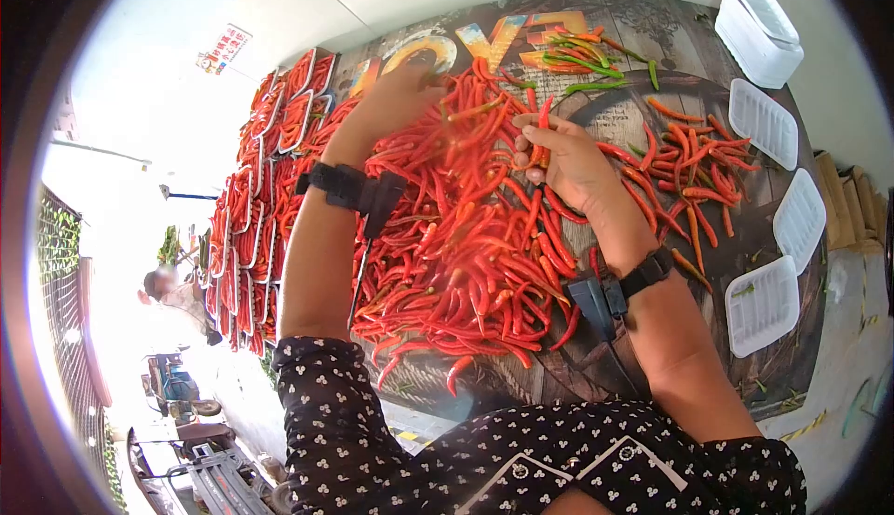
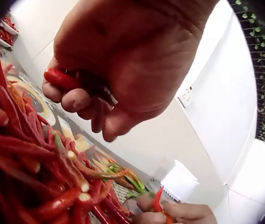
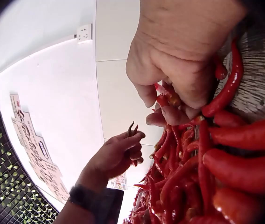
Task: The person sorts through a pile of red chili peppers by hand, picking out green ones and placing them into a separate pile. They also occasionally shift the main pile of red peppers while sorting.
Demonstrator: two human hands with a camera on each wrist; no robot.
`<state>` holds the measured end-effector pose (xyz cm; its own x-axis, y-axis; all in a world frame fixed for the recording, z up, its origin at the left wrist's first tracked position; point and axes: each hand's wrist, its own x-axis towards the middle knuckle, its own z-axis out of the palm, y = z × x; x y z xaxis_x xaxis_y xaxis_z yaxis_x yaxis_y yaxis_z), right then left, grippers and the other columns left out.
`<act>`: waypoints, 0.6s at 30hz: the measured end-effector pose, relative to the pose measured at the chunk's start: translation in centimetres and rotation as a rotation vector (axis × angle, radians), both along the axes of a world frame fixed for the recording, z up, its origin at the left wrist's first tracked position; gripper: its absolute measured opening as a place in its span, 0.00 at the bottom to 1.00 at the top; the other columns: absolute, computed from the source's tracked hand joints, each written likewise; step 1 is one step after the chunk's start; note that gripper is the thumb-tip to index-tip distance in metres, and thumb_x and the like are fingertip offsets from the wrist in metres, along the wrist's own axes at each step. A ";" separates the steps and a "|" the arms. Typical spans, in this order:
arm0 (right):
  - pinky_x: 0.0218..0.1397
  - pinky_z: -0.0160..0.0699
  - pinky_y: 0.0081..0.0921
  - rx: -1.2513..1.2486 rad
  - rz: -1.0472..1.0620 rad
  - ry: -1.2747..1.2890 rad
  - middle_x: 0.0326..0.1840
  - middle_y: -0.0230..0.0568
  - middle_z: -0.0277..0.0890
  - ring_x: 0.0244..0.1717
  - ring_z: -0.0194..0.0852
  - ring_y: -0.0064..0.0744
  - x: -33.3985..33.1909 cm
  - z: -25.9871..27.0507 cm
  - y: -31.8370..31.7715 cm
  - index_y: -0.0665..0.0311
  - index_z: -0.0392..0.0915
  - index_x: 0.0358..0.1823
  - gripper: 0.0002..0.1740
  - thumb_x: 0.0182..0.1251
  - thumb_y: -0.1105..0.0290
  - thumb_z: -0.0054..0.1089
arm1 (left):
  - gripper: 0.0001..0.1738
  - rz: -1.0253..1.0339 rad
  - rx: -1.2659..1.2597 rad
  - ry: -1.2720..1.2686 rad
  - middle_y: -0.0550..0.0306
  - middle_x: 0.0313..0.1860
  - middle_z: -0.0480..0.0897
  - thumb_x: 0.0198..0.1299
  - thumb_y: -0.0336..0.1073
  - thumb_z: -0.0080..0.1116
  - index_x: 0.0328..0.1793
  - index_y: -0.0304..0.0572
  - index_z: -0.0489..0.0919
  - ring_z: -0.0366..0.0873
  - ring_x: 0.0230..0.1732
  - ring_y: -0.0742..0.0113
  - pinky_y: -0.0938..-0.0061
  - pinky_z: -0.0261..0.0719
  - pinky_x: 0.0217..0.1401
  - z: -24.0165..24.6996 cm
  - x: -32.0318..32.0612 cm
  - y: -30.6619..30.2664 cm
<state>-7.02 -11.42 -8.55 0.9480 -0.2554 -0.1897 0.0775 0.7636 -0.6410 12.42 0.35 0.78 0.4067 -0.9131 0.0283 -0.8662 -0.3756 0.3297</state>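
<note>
A large heap of red chili peppers (image 1: 447, 264) covers the middle of the table. Over its far left part, my left hand (image 1: 396, 105) is raised with its fingers curled round chili peppers; one red chili pepper (image 2: 61, 79) pokes out beside the fingertips in the left wrist view. Thin dark stems (image 3: 131, 130) stick up from that hand in the right wrist view. At the heap's right side, my right hand (image 1: 570, 163) grips red chili peppers between thumb and fingers. One chili pepper (image 2: 158, 200) points upward from its grip; the palm hides the rest.
Trays packed with red chilies (image 1: 265, 189) are stacked on the left. A looser group of red chilies (image 1: 694, 166) lies right of the heap, with green and orange chilies (image 1: 582, 54) at the back. White plastic trays (image 1: 764, 305) line the right edge, below a tray stack (image 1: 759, 35).
</note>
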 end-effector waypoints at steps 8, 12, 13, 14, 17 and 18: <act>0.23 0.60 0.17 -0.003 -0.013 0.032 0.29 0.34 0.70 0.28 0.69 0.24 -0.1 0.2 0.1 0.65 0.70 0.45 0.11 0.62 0.70 0.51 | 0.16 -0.123 0.226 -0.117 0.48 0.29 0.78 0.50 0.39 0.54 0.39 0.34 0.76 0.75 0.32 0.60 0.68 0.72 0.38 -2.9 -1.7 -2.9; 0.23 0.61 0.17 -0.026 -0.023 0.040 0.29 0.34 0.70 0.28 0.70 0.25 0.0 0.1 0.1 0.65 0.70 0.45 0.11 0.61 0.70 0.51 | 0.14 0.005 0.158 0.032 0.43 0.27 0.78 0.47 0.41 0.55 0.31 0.36 0.77 0.77 0.31 0.52 0.65 0.73 0.36 -0.9 -0.8 -2.8; 0.23 0.61 0.17 -0.022 -0.022 0.039 0.29 0.34 0.70 0.28 0.70 0.25 0.0 0.0 0.1 0.65 0.70 0.45 0.11 0.61 0.70 0.51 | 0.14 0.006 0.163 0.032 0.43 0.27 0.78 0.47 0.41 0.55 0.31 0.36 0.77 0.77 0.31 0.52 0.65 0.73 0.36 -0.5 -0.5 -2.5; 0.23 0.61 0.17 -0.015 -0.012 0.030 0.29 0.34 0.70 0.28 0.70 0.25 0.0 -0.1 0.0 0.65 0.70 0.44 0.11 0.61 0.70 0.51 | 0.15 0.033 0.181 -0.014 0.44 0.26 0.78 0.47 0.43 0.55 0.30 0.36 0.78 0.77 0.31 0.52 0.64 0.73 0.36 0.1 -0.3 -2.1; 0.23 0.61 0.17 -0.015 0.001 0.017 0.29 0.34 0.70 0.27 0.70 0.25 0.1 -0.2 -0.1 0.65 0.70 0.44 0.11 0.62 0.70 0.51 | 0.16 0.060 0.275 -0.134 0.45 0.24 0.78 0.48 0.44 0.56 0.31 0.36 0.78 0.76 0.28 0.54 0.66 0.72 0.33 0.2 -0.8 -1.5; 0.23 0.61 0.17 -0.020 0.002 0.015 0.29 0.34 0.70 0.27 0.70 0.25 0.1 -0.1 0.0 0.65 0.70 0.44 0.11 0.62 0.70 0.51 | 0.17 0.058 0.353 -0.206 0.45 0.22 0.78 0.49 0.44 0.57 0.33 0.35 0.78 0.75 0.25 0.56 0.68 0.71 0.30 0.1 -1.2 -1.3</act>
